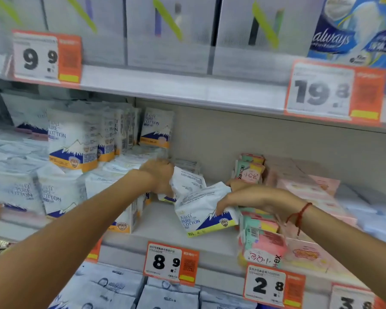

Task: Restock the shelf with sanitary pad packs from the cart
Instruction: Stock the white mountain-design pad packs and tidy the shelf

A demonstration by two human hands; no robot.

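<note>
Both my arms reach into the middle shelf [165, 221]. My right hand [250, 200], with a red string on its wrist, grips a white Pure Cotton pad pack [202, 216] with a yellow-green band, tilted over the shelf's bare gap. My left hand [159, 176] holds a second white pad pack [187, 180] further back, just behind the first. More white Pure Cotton packs [74, 141] with orange bands stand stacked to the left. The cart is out of view.
Pink and mint Kotex packs [251, 172] and pink packs [303, 190] fill the shelf's right side. Orange price tags [171, 264] hang on the shelf edges. The shelf above [165, 85] holds grey boxes and a blue Always pack [352, 34]. More packs lie on the shelf below.
</note>
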